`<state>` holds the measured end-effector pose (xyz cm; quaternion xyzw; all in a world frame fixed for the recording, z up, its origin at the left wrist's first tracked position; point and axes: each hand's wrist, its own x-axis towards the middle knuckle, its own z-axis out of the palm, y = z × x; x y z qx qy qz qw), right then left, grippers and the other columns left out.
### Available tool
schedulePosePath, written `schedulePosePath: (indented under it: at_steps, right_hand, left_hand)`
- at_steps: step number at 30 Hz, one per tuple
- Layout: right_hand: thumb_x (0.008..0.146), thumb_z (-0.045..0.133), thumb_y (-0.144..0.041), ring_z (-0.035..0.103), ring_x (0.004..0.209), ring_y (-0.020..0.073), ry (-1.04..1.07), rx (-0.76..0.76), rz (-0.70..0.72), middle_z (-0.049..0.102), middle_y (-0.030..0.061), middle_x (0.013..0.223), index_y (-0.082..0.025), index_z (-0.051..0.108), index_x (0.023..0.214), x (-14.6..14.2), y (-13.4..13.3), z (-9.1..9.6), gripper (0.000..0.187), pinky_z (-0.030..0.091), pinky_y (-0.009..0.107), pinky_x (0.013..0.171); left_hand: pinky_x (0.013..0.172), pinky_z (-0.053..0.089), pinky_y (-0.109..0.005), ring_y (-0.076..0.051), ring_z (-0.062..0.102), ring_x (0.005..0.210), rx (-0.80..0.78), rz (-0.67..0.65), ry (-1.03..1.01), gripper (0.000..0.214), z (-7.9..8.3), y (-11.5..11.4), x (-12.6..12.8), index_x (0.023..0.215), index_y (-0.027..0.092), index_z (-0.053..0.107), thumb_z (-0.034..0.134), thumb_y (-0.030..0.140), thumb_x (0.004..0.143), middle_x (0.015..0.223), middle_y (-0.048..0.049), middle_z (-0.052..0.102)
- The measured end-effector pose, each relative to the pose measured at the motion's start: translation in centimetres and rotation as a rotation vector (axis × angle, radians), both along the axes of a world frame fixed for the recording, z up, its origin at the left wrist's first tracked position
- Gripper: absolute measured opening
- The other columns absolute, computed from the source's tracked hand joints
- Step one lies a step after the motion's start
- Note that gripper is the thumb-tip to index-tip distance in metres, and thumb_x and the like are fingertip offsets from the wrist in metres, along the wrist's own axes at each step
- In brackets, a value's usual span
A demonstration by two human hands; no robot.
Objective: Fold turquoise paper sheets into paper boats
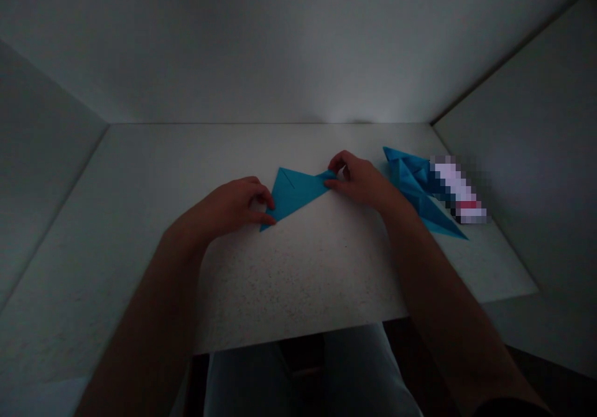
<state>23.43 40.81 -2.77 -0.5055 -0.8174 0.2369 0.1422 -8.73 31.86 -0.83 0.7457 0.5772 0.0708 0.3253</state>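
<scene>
A folded sheet of blue origami paper (pixel 295 194) lies on the white table between my hands. It has a triangular shape with a crease or slit near its upper left corner. My left hand (pixel 240 202) pinches its lower left corner between thumb and fingers. At the other end, my right hand (pixel 355 180) grips the narrow right tip, where a small part of the paper is folded and partly covered by the fingers.
Several folded blue paper pieces (pixel 405 171) are heaped to the right, partly behind my right forearm. Beside them lies a blurred-out white and red object (pixel 459 187). White walls enclose the table (pixel 298 292) at the back and both sides. Its front edge is above my legs.
</scene>
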Motion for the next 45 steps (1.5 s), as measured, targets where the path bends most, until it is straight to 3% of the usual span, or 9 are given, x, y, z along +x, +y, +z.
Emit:
schedulePosePath:
  at_steps: [12, 16, 21, 24, 28, 31, 36, 42, 45]
  right_hand:
    - [0.110, 0.057, -0.039, 0.074, 0.095, 0.0267, -0.040, 0.016, 0.169, 0.082, 0.0108, 0.108, -0.023, 0.080, 0.115, -0.2, -0.1, 0.5, 0.028, 0.055, 0.039, 0.085]
    - [0.108, 0.055, -0.029, 0.073, 0.093, 0.0256, -0.026, 0.024, 0.179, 0.081, 0.0100, 0.106, -0.023, 0.080, 0.129, -0.2, 0.0, 0.1, 0.033, 0.054, 0.038, 0.087]
    - [0.108, 0.058, -0.035, 0.071, 0.093, 0.0232, -0.067, 0.034, 0.340, 0.073, 0.0106, 0.118, -0.028, 0.081, 0.140, 0.4, -0.2, 0.4, 0.039, 0.055, 0.038, 0.089]
    - [0.110, 0.058, -0.035, 0.070, 0.094, 0.0237, -0.130, 0.042, 0.361, 0.069, 0.0117, 0.127, -0.031, 0.078, 0.146, 0.5, -1.0, 0.8, 0.042, 0.056, 0.040, 0.092]
    - [0.112, 0.055, -0.036, 0.068, 0.111, 0.0293, -0.182, 0.117, 0.388, 0.066, 0.0159, 0.136, -0.030, 0.072, 0.153, -0.1, -2.1, 0.8, 0.045, 0.056, 0.047, 0.103]
    - [0.113, 0.056, -0.040, 0.064, 0.127, 0.0351, -0.196, 0.181, 0.429, 0.064, 0.0185, 0.146, -0.028, 0.068, 0.157, -0.6, -2.5, 0.4, 0.047, 0.053, 0.057, 0.113]
    - [0.115, 0.053, -0.039, 0.057, 0.147, 0.0395, -0.161, 0.175, 0.550, 0.059, 0.0197, 0.162, -0.024, 0.064, 0.160, -1.4, -2.9, -0.1, 0.049, 0.048, 0.064, 0.122]
    - [0.113, 0.056, -0.036, 0.061, 0.143, 0.0376, -0.089, 0.149, 0.566, 0.061, 0.0210, 0.156, -0.018, 0.067, 0.154, -2.2, -3.3, 0.2, 0.046, 0.051, 0.062, 0.124]
    - [0.109, 0.062, -0.036, 0.062, 0.142, 0.0378, -0.049, 0.129, 0.555, 0.061, 0.0227, 0.152, -0.015, 0.068, 0.150, -2.2, -3.3, 0.3, 0.046, 0.053, 0.061, 0.124]
  left_hand:
    - [0.085, 0.053, -0.038, -0.025, 0.068, 0.094, -0.001, -0.004, -0.006, 0.033, -0.1, 0.0, -0.1, 0.102, 0.027, 0.085, 0.086, 0.049, 0.078, 0.113, -0.0070, 0.072]
    - [0.086, 0.053, -0.039, -0.025, 0.067, 0.094, -0.009, 0.009, -0.006, 0.032, 0.0, 0.0, -0.1, 0.102, 0.027, 0.085, 0.087, 0.048, 0.078, 0.113, -0.0072, 0.071]
    - [0.088, 0.052, -0.039, -0.025, 0.068, 0.096, -0.015, -0.008, 0.002, 0.031, 0.0, 0.0, -0.2, 0.104, 0.026, 0.085, 0.088, 0.046, 0.080, 0.115, -0.0066, 0.070]
    - [0.099, 0.051, -0.043, -0.029, 0.068, 0.107, 0.090, -0.067, 0.045, 0.029, -0.1, -0.1, 0.5, 0.104, 0.027, 0.085, 0.090, 0.046, 0.083, 0.123, -0.0076, 0.070]
    - [0.121, 0.035, -0.059, -0.042, 0.055, 0.141, 0.313, -0.105, 0.090, 0.062, -0.9, -0.1, 2.2, 0.133, 0.031, 0.080, 0.099, 0.052, 0.078, 0.148, -0.0121, 0.065]
    - [0.127, 0.027, -0.063, -0.044, 0.048, 0.150, 0.344, -0.151, 0.038, 0.083, -1.8, -0.1, 3.1, 0.153, 0.032, 0.069, 0.097, 0.060, 0.080, 0.161, -0.0141, 0.060]
    - [0.126, 0.029, -0.059, -0.037, 0.055, 0.146, 0.380, -0.135, 0.039, 0.050, -2.4, -0.2, 3.4, 0.153, 0.031, 0.068, 0.070, 0.049, 0.107, 0.155, -0.0124, 0.065]
    - [0.117, 0.038, -0.054, -0.036, 0.063, 0.129, 0.397, -0.104, 0.106, 0.053, -2.4, -0.3, 3.8, 0.142, 0.022, 0.071, 0.081, 0.049, 0.098, 0.137, -0.0142, 0.070]
    - [0.118, 0.038, -0.053, -0.035, 0.065, 0.127, 0.373, -0.089, 0.100, 0.059, -2.3, -0.3, 3.8, 0.150, 0.022, 0.066, 0.079, 0.049, 0.099, 0.135, -0.0137, 0.069]
